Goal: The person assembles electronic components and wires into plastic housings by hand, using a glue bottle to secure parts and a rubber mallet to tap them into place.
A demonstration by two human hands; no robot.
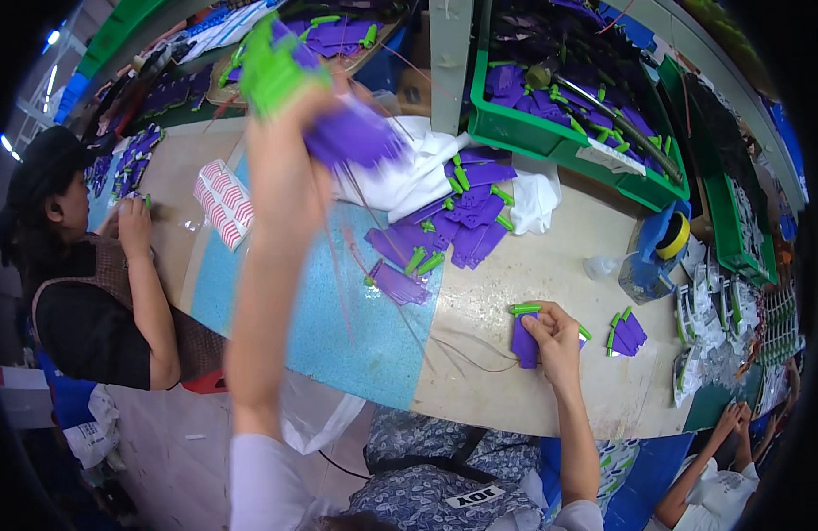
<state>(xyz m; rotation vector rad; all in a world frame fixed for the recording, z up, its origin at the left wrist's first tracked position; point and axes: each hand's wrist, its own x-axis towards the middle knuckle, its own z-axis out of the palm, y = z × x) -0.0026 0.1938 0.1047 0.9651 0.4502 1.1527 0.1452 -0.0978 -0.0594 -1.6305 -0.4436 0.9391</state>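
Looks mid-batch: small purple-and-green group, roughly three overlapping, sits just right of right hand; finished or not, can't tell. Loose pile, well over ten, and loaded green crate appear left to handle. Right fingers pinch one purple piece, green-edged, over the table. Left hand, raised, blurred, grips purple-and-green pieces; count unclear. One red-striped packet.
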